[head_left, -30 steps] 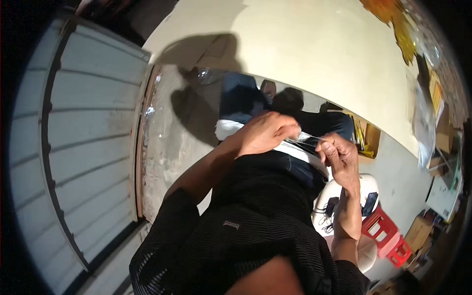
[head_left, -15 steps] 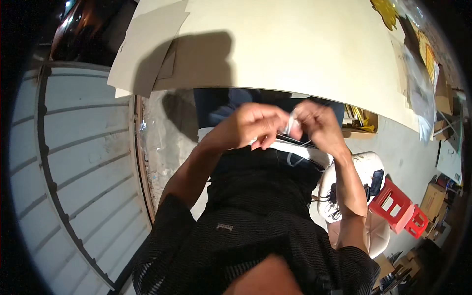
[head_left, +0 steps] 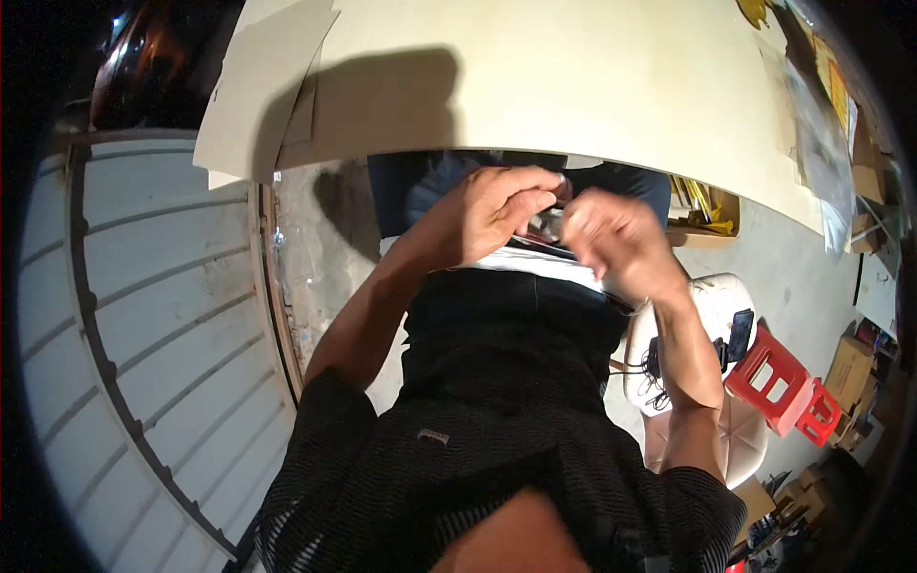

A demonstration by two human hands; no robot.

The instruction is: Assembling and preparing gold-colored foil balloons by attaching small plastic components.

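Over my lap, just off the table's near edge, my two hands are close together. My left hand (head_left: 499, 212) is closed in a pinch, thumb against fingers, at a small greyish shiny piece (head_left: 546, 225) whose kind I cannot make out. My right hand (head_left: 623, 241) faces it from the other side, its fingers curled and smeared by motion; what they hold, if anything, is hidden. Beneath both hands a white strip of material (head_left: 544, 265) lies across my lap.
The pale tabletop (head_left: 573, 86) is in front, with grey card sheets (head_left: 253, 81) at its left. An open box with yellow items (head_left: 702, 205) stands under its right side. To my right are a padded white seat (head_left: 702, 296) bearing a phone (head_left: 740, 334) and red stools (head_left: 769, 377).
My right hand has dropped slightly and turned, its fingers curling in. The white piece between my hands and the hanging white cord loop no longer show; a greyish shiny piece shows there instead.
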